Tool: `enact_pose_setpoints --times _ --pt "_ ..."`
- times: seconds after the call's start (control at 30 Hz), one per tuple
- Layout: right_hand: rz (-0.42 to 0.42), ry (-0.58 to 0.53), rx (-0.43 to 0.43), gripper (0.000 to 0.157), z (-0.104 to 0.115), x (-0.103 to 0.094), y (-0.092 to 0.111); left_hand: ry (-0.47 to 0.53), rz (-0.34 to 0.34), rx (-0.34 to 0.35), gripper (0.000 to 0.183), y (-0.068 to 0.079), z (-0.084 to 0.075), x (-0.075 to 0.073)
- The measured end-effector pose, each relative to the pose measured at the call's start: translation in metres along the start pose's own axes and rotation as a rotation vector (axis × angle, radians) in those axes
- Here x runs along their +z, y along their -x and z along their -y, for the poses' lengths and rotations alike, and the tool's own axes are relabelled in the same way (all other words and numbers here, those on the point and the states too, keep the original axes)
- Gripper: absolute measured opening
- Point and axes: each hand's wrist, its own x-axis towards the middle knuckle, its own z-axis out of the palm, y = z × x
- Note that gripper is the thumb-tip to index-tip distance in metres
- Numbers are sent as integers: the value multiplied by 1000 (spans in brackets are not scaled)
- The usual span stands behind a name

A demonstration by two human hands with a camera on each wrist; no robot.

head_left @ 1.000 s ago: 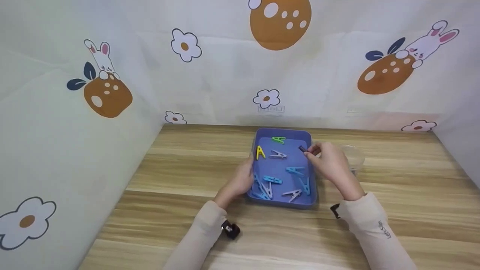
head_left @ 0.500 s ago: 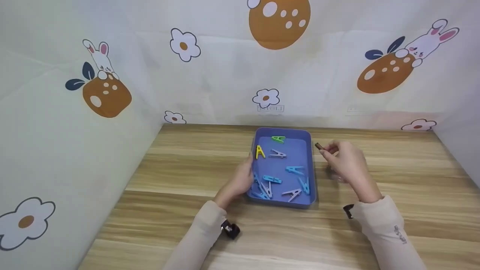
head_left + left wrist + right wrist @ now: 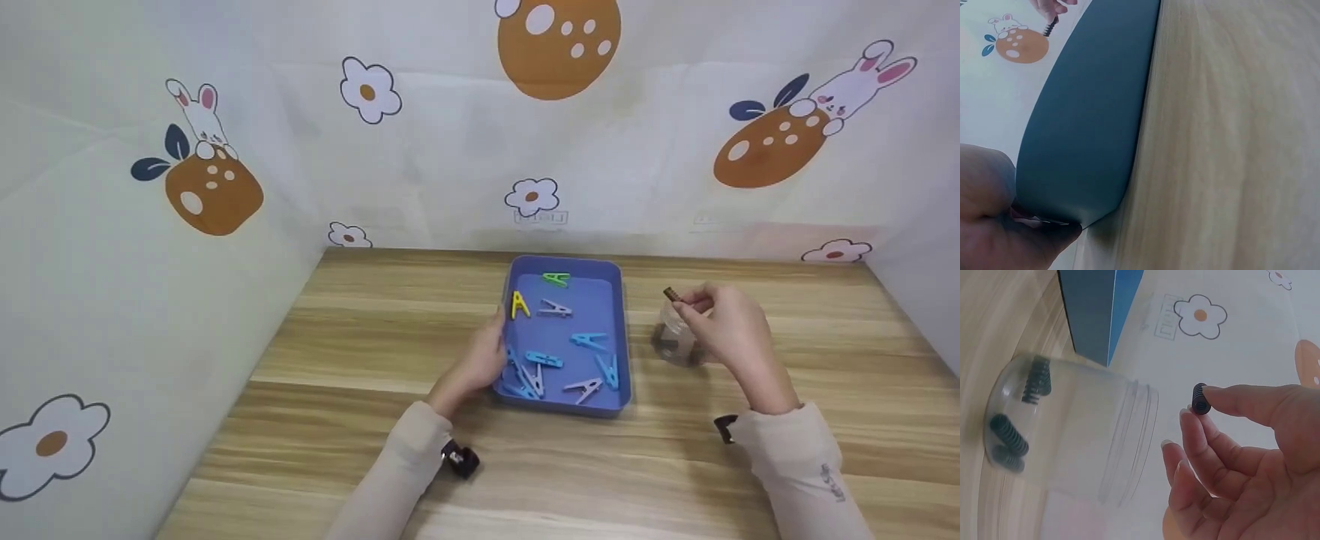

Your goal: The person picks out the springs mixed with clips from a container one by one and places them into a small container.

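My right hand [image 3: 731,330] pinches a small dark coil spring [image 3: 1201,399] between thumb and fingertips, near the mouth of a clear plastic jar [image 3: 1089,433]. Inside the jar lie several similar springs [image 3: 1009,434]. To the left, my left hand [image 3: 480,360] holds the side of a blue rectangular tray [image 3: 626,330]; in the left wrist view its fingers are at the tray's edge, partly hidden. Plastic clothespins are spread in the tray: a green one [image 3: 556,279], a yellow one [image 3: 519,305], and several light blue [image 3: 589,341] and pale lilac [image 3: 555,308] ones.
Tray and jar stand on a wood-grain table [image 3: 360,322], with the jar just right of the tray. Behind and beside the table hangs a pale covering [image 3: 442,165] printed with bunnies, orange fruit and flowers.
My right hand has moved rightward with the spring, from over the tray's right edge to beside the jar's mouth. The left hand and the tray stay in place.
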Motion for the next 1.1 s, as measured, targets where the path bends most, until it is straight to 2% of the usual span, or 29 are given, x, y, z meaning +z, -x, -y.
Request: enact_pose_setpoints --times 0.43,0.77,0.93,1.1 --pt "-27 25 17 26 -17 -6 7 5 1 45 52 0 2 0" --pt "-23 26 34 27 -27 -3 6 16 13 13 52 0 1 -1" --pt "-17 25 52 27 -30 -1 7 9 10 29 52 0 1 -1" --pt "-16 22 58 28 -31 0 7 5 14 14 52 1 0 -1"
